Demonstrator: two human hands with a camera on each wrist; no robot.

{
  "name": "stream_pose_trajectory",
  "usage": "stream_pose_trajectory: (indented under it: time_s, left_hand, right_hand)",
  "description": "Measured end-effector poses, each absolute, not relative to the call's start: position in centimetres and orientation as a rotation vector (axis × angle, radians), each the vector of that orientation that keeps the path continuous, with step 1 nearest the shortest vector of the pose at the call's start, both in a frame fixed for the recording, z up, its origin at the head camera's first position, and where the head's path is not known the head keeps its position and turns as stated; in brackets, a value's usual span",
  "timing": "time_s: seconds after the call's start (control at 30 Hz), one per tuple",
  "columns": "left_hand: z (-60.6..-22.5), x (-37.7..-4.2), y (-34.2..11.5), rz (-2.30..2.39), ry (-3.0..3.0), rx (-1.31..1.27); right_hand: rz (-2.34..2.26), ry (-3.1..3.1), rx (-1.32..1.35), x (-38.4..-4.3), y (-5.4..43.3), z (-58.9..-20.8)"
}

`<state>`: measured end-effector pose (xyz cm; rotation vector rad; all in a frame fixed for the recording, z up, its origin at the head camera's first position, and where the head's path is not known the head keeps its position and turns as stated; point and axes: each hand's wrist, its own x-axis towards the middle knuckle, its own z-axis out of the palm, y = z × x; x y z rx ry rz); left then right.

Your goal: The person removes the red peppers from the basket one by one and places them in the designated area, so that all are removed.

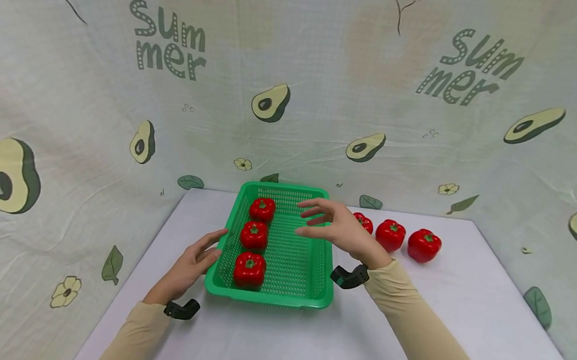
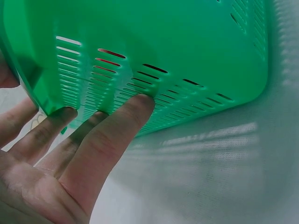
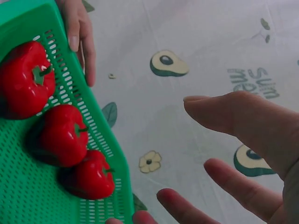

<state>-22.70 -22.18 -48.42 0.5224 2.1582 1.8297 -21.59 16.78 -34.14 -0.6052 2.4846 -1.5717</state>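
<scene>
A green slotted plastic basket (image 1: 286,257) sits on the white table. Along its left side, three red bell peppers stand in a row: the far one (image 1: 262,210), the middle one (image 1: 253,235) and the near one (image 1: 250,269). My left hand (image 1: 191,267) touches the basket's left side; in the left wrist view its extended fingers (image 2: 105,144) lie against the slotted wall (image 2: 187,46). Above the basket's right half hovers my right hand (image 1: 337,227), fingers spread and nothing between them. The right wrist view shows that hand (image 3: 261,126) apart from the peppers (image 3: 28,84).
Right of the basket, three more red bell peppers lie on the table: one (image 1: 363,222) partly hidden by my right hand, a second (image 1: 390,235) and a third (image 1: 424,245). A cloth with avocado prints (image 1: 316,55) hangs behind and around the table (image 1: 383,329).
</scene>
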Motion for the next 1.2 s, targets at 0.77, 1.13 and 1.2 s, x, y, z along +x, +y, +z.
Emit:
stream_pose_trajectory:
  time_s: [0.77, 1.13, 1.2]
  left_hand:
    - [-48.6, -22.4, -22.1, 1.819, 2.162, 0.509]
    - [-48.3, -22.5, -22.2, 1.810, 2.166, 0.497]
    - [-48.2, -22.5, -22.2, 1.810, 2.165, 0.491]
  right_hand:
    - [-1.647, 2.377, -0.619, -22.4, 14.2, -36.6]
    - [-1.584, 2.359, -0.682, -23.1, 13.2, -36.9]
    - [-1.567, 2.351, -0.685, -23.3, 13.1, -36.9]
